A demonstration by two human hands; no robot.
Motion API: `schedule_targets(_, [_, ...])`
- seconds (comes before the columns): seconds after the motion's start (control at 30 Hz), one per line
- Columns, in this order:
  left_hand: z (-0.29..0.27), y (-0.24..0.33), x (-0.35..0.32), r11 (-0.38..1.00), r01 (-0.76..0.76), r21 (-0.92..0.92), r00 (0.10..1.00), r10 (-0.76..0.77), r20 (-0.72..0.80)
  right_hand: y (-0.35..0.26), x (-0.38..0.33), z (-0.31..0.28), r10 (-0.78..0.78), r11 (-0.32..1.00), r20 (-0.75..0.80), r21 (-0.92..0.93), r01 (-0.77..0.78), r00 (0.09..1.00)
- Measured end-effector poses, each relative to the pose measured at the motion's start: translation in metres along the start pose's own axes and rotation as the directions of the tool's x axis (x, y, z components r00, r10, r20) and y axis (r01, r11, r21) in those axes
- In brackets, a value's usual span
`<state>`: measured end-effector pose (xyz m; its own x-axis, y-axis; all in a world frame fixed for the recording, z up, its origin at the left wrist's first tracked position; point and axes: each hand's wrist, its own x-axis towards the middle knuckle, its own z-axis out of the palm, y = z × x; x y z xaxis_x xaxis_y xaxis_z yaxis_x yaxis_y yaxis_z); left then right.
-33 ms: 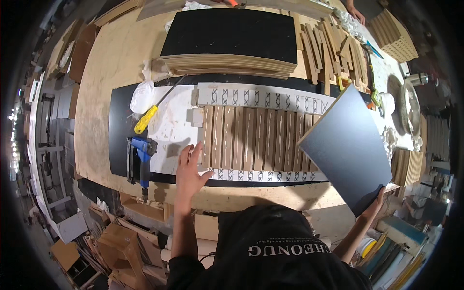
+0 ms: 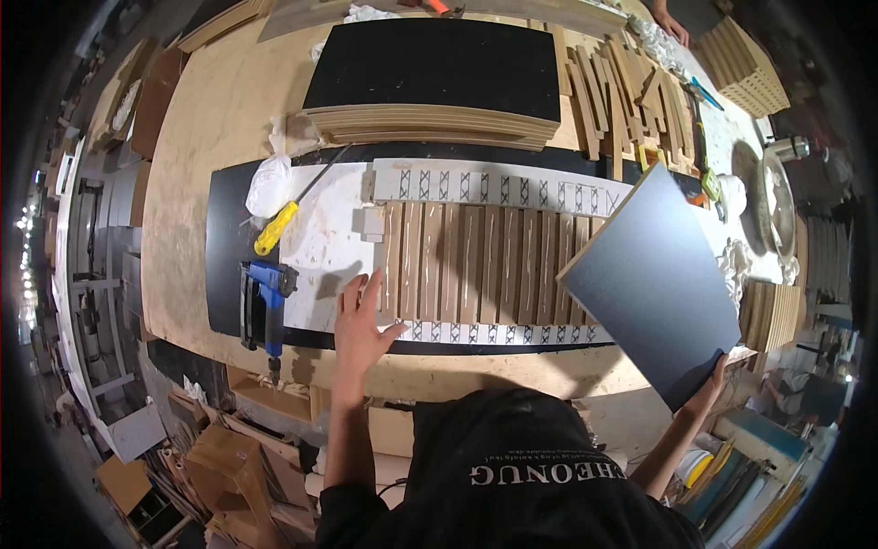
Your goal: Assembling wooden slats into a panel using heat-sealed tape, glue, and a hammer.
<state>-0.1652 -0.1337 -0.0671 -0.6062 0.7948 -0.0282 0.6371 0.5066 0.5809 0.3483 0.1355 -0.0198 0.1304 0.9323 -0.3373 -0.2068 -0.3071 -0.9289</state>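
Observation:
My right hand (image 2: pixel 702 392) grips the lower right corner of a dark-faced board (image 2: pixel 660 284), tilted above the right end of a row of wooden slats (image 2: pixel 472 265). Streaks of what looks like white glue run along the slats' tops. They stand side by side between a far white strip (image 2: pixel 389 179) and a near white strip (image 2: pixel 503 335), both with black cross marks. My left hand (image 2: pixel 360 337), fingers spread, is at the row's left end, its thumb near the near strip. A small pale block (image 2: pixel 373 223) sits just beyond its fingertips.
A blue nail gun (image 2: pixel 268 291) and a yellow-handled screwdriver (image 2: pixel 276 229) lie left, beside a white plastic bag (image 2: pixel 270 186). Stacked black boards (image 2: pixel 434 73) stand behind the slats. Loose wood strips (image 2: pixel 622 96) lie far right. Another person's hand (image 2: pixel 673 26) shows at the far edge.
The board in my right hand has shifted very slightly to the left over the slats. My left hand looks almost still.

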Motion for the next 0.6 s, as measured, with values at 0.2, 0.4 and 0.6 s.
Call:
schedule_targets(0.2, [0.01, -0.009, 0.006, 0.989, -0.033, 0.146, 0.999, 0.03, 0.025, 0.009, -0.016, -0.008, 0.036, 0.998, -0.002, -0.056, -0.036, 0.999])
schedule_targets(0.4, [0.011, -0.012, 0.008, 0.991, -0.055, 0.125, 0.998, 0.054, 0.015, 0.009, -0.031, -0.036, 0.053, 0.998, -0.036, -0.028, -0.054, 0.998])
schedule_targets(0.6, [0.006, -0.001, 0.009, 0.999, 0.027, 0.033, 0.999, -0.028, 0.037, -0.007, -0.061, -0.049, -0.072, 0.993, 0.01, -0.089, 0.072, 0.997])
